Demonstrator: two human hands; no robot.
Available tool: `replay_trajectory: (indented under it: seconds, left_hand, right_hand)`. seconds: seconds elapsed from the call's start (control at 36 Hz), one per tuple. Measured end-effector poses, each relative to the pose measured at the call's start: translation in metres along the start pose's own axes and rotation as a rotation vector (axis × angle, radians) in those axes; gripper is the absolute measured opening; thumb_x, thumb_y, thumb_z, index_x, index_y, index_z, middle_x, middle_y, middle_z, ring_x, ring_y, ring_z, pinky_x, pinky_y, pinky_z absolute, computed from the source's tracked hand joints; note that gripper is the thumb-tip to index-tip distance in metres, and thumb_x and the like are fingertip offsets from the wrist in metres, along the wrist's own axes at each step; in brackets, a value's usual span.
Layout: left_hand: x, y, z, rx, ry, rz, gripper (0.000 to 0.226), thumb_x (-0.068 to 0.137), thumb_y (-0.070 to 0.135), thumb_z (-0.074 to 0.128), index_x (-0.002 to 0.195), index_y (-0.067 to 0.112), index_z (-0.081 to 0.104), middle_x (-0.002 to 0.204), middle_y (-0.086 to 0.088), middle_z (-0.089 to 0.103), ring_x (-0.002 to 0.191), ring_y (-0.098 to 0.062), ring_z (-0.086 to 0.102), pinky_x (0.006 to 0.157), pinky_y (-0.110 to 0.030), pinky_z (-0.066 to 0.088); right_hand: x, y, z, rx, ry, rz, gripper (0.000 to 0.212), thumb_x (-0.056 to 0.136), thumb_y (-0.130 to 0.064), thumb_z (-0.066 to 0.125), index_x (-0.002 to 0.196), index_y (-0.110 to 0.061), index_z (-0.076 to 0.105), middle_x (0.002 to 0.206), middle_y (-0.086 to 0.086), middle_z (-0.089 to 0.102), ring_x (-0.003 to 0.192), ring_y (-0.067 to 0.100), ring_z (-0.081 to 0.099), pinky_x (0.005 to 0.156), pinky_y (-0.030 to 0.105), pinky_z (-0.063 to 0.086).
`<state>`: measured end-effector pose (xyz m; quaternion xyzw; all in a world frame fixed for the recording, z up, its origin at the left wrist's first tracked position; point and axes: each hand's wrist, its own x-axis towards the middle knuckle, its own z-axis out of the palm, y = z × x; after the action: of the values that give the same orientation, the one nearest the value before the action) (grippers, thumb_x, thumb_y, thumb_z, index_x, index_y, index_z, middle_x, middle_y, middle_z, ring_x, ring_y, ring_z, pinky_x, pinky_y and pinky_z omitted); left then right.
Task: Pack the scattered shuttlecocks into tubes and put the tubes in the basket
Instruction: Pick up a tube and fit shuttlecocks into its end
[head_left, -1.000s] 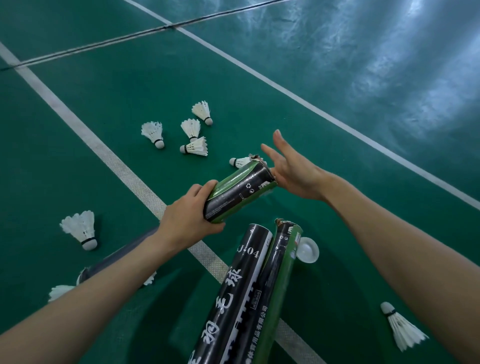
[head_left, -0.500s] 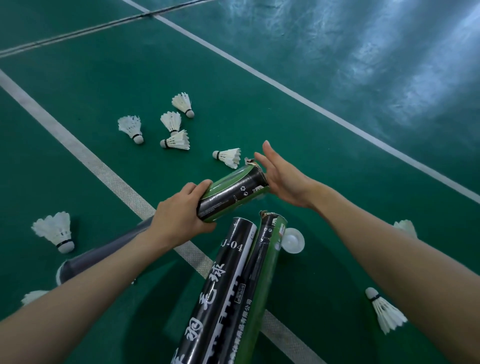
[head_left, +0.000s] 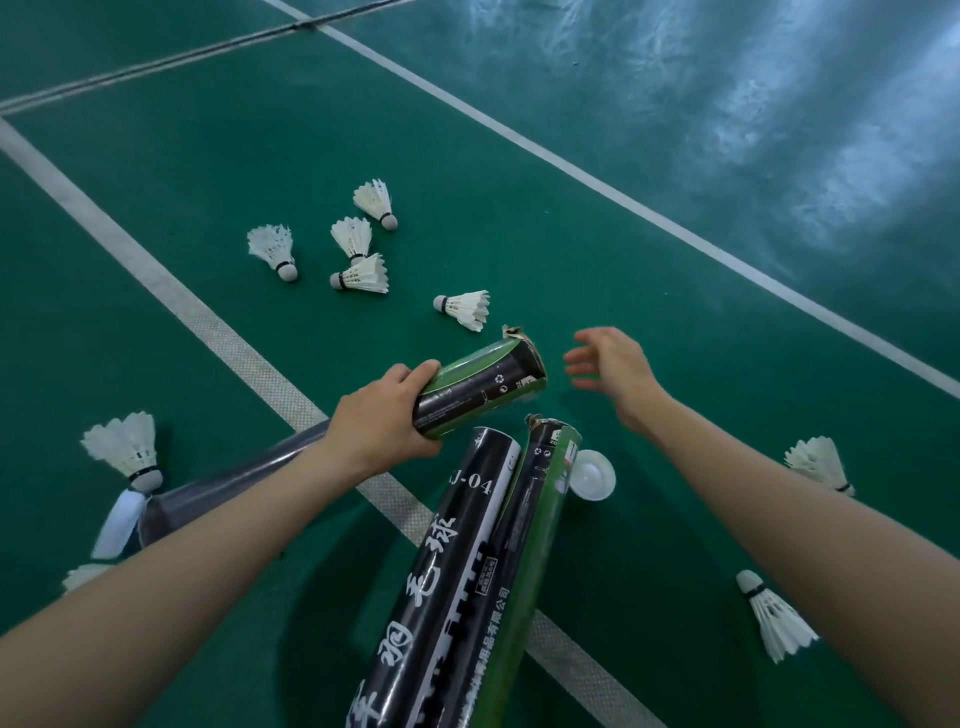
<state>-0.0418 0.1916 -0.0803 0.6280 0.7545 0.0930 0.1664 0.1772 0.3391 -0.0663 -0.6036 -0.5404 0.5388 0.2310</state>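
1. Court floor: deep green, with pale blue-white glare streaks at 1–2 o'clock.
2. Court lines: white. The wide one is greyed and has a fine mesh pattern.
3. Shuttlecocks at 11 o'clock: white feathers, grey-white cork, thin black band at the neck. Same scheme at 9 o'clock and 4 o'clock.
4. Held tube, centre: black panel, green bands, small white recycling marks, torn brown rim.
5. Black tube, 6 o'clock: glossy black, white brush characters, white "J-04".
6. Green tube alongside: green with a black panel, small white print.
7. Cap, 5 o'clock: plain white.
8. Grey tube, 8 o'clock: smoky grey with a sheen.
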Motion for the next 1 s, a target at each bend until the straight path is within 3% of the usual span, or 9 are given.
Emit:
replay_trajectory:
  seconds: [0.06, 0.17, 0.28, 0.5, 0.61, 0.67, 0.75, 0.94, 1.0]
  left_hand:
    - [0.001, 0.0, 0.002, 0.001, -0.008, -0.005, 0.089, 0.07, 0.048, 0.073, 0.144, 0.034, 0.027, 0.114, 0.005, 0.05, 0.097, -0.019, 0.057, 0.074, -0.034, 0.051]
    - [0.002, 0.001, 0.003, 0.016, -0.021, -0.013, 0.09, 0.07, 0.048, 0.073, 0.145, 0.032, 0.026, 0.113, 0.003, 0.05, 0.096, -0.02, 0.057, 0.073, -0.033, 0.05]
    - [0.003, 0.005, 0.004, 0.035, -0.036, -0.022, 0.092, 0.07, 0.048, 0.073, 0.146, 0.032, 0.024, 0.113, 0.002, 0.05, 0.097, -0.021, 0.057, 0.074, -0.035, 0.05]
    - [0.003, 0.012, 0.01, 0.088, -0.047, -0.008, 0.092, 0.072, 0.047, 0.072, 0.147, 0.031, 0.022, 0.116, 0.001, 0.049, 0.099, -0.022, 0.057, 0.075, -0.036, 0.05]
    - [0.002, 0.015, 0.007, 0.092, -0.036, 0.0, 0.092, 0.072, 0.047, 0.072, 0.147, 0.03, 0.022, 0.116, 0.001, 0.049, 0.099, -0.022, 0.057, 0.075, -0.035, 0.049]
    - [0.002, 0.016, 0.007, 0.085, -0.028, 0.003, 0.092, 0.073, 0.046, 0.072, 0.147, 0.03, 0.021, 0.115, 0.001, 0.049, 0.098, -0.021, 0.056, 0.074, -0.034, 0.049]
    - [0.002, 0.018, 0.006, 0.074, -0.022, 0.012, 0.091, 0.073, 0.047, 0.072, 0.147, 0.031, 0.021, 0.115, 0.002, 0.049, 0.097, -0.02, 0.056, 0.074, -0.035, 0.05]
    - [-0.003, 0.013, -0.008, 0.03, 0.034, 0.007, 0.088, 0.073, 0.047, 0.073, 0.145, 0.031, 0.025, 0.115, 0.002, 0.049, 0.096, -0.019, 0.056, 0.071, -0.033, 0.047]
    - [-0.005, 0.011, -0.012, 0.047, 0.044, 0.019, 0.089, 0.073, 0.047, 0.073, 0.146, 0.031, 0.024, 0.116, 0.002, 0.049, 0.097, -0.019, 0.056, 0.071, -0.032, 0.046]
  right_hand:
    - [0.008, 0.025, -0.01, -0.396, 0.021, -0.012, 0.027, 0.096, -0.007, 0.04, 0.119, -0.012, 0.052, 0.115, 0.009, 0.06, 0.101, 0.025, 0.056, 0.082, 0.036, 0.048]
    - [0.002, 0.066, -0.02, -1.006, -0.354, 0.102, 0.081, 0.08, -0.001, 0.06, 0.148, -0.022, 0.023, 0.145, 0.019, 0.031, 0.126, 0.036, 0.04, 0.103, 0.047, 0.041]
    - [-0.012, 0.096, -0.02, -1.075, -0.405, 0.104, 0.093, 0.074, -0.018, 0.075, 0.149, -0.024, 0.02, 0.145, 0.015, 0.026, 0.13, 0.037, 0.029, 0.11, 0.049, 0.033]
    - [-0.02, 0.108, -0.021, -1.164, -0.233, -0.044, 0.069, 0.081, -0.016, 0.066, 0.139, -0.011, 0.031, 0.132, 0.014, 0.038, 0.122, 0.034, 0.037, 0.097, 0.042, 0.041]
    - [-0.012, 0.075, -0.03, -0.886, -0.015, -0.032, 0.074, 0.087, -0.023, 0.064, 0.145, -0.006, 0.021, 0.138, 0.022, 0.032, 0.124, 0.04, 0.038, 0.103, 0.045, 0.038]
    - [-0.008, 0.046, -0.026, -0.425, -0.052, -0.006, 0.062, 0.091, -0.018, 0.059, 0.14, -0.009, 0.023, 0.135, 0.02, 0.033, 0.115, 0.038, 0.047, 0.096, 0.048, 0.048]
    - [-0.011, 0.009, -0.011, 0.072, -0.194, 0.01, 0.038, 0.093, -0.009, 0.051, 0.126, -0.011, 0.031, 0.125, 0.014, 0.035, 0.102, 0.029, 0.052, 0.075, 0.035, 0.057]
    - [-0.029, -0.016, 0.026, 0.236, -0.342, -0.036, 0.037, 0.101, -0.021, 0.033, 0.133, -0.009, 0.046, 0.107, 0.01, 0.059, 0.085, 0.015, 0.053, 0.069, 0.024, 0.046]
    - [-0.032, -0.02, 0.032, 0.234, -0.355, -0.051, 0.039, 0.103, -0.027, 0.031, 0.137, -0.015, 0.045, 0.106, 0.008, 0.063, 0.092, 0.016, 0.057, 0.08, 0.029, 0.048]
